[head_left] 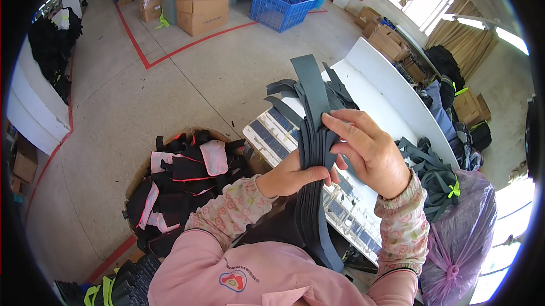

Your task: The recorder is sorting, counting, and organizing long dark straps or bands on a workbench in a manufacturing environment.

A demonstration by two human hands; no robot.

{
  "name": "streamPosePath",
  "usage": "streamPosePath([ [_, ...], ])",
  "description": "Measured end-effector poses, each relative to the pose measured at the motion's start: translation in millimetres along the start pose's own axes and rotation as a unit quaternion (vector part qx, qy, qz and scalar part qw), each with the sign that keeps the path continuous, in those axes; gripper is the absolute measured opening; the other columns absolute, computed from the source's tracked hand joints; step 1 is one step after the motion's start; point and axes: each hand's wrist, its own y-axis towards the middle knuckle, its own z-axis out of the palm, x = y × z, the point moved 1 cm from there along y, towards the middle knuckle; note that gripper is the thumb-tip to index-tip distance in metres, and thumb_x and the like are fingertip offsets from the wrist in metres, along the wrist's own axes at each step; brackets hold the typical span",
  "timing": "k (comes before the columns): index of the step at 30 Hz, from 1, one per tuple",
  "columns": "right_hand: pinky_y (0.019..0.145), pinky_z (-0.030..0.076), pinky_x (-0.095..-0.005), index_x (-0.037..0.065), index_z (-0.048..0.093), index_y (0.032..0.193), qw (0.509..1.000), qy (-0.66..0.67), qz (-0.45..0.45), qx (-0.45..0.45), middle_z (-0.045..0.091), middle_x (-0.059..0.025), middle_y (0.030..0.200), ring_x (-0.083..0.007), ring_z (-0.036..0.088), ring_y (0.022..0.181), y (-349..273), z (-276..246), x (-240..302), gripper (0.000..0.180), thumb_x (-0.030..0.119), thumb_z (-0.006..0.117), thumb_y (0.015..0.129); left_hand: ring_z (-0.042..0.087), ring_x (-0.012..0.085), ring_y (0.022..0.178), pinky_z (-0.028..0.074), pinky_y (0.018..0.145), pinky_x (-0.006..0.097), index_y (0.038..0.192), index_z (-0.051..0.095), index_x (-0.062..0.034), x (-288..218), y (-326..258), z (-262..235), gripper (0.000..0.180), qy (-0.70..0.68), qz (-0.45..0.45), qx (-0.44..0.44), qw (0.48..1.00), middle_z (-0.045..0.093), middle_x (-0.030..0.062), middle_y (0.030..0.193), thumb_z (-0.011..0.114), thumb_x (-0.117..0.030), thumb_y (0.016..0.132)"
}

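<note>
A thick bundle of long, flat dark grey fabric strips (311,195) stands upright in front of my chest. Its upper ends fan out and bend over, and its lower ends hang toward my lap. My left hand (290,175) wraps round the middle of the bundle, thumb across the front. Higher up, my right hand (374,155) has its thumb and fingers closed at the right edge of the strips. One wide strip (309,82) sticks up above the others at the front.
A white-topped table (355,87) with a raised edge lies ahead. More grey strips (434,175) lie on its right, beside a purple plastic bag (460,238). A carton of black and pink pieces (187,181) stands at left. Farther off are a blue crate (281,8) and a cardboard box (203,11).
</note>
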Motion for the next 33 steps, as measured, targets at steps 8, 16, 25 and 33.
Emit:
streamPosePath([
  [8, 0.068, 0.056, -0.0371, 0.003, 0.064, 0.111, 0.999, -0.036, -0.022, 0.002, 0.061, -0.013, 0.107, -0.0302, 0.067, 0.082, 2, -7, 0, 0.037, -0.001, 0.075, 0.076, 0.061, 0.0128, 0.091, 0.052, 0.08, 0.027, 0.13, 0.049, -0.0038, -2, -4, 0, 0.035, 0.016, -0.032, 0.009, 0.999, 0.059, 0.0102, 0.114, 0.061, -0.018, 0.1],
  [16, 0.068, 0.051, -0.0386, 0.004, 0.058, 0.088, 0.998, 0.0, -0.037, 0.058, 0.058, -0.0104, 0.087, -0.0328, 0.061, 0.081, 9, -20, -1, 0.029, 0.005, 0.08, 0.069, 0.059, 0.0111, 0.089, 0.051, 0.08, 0.027, 0.135, 0.047, -0.0008, 2, -7, -1, 0.043, -0.005, 0.002, 0.037, 0.999, 0.06, 0.0085, 0.114, 0.052, -0.031, 0.105],
  [25, 0.065, 0.046, -0.0341, 0.002, 0.062, 0.112, 0.997, 0.02, 0.04, 0.056, 0.057, -0.0097, 0.085, -0.0265, 0.058, 0.074, 52, -91, 12, 0.04, 0.003, 0.078, 0.076, 0.065, 0.0185, 0.097, 0.049, 0.092, 0.034, 0.143, 0.038, 0.0062, 2, -3, 9, 0.067, 0.034, -0.055, 0.036, 0.997, 0.06, 0.0154, 0.12, 0.058, -0.042, 0.1],
  [33, 0.065, 0.045, -0.0329, 0.002, 0.065, 0.114, 0.993, -0.045, -0.055, 0.097, 0.053, -0.0073, 0.08, -0.0217, 0.054, 0.069, 47, -68, 13, 0.041, 0.012, 0.08, 0.077, 0.065, 0.0166, 0.096, 0.051, 0.089, 0.031, 0.141, 0.04, 0.0034, 0, 0, 11, 0.057, 0.01, -0.019, 0.047, 0.999, 0.061, 0.0131, 0.117, 0.056, -0.036, 0.102],
])
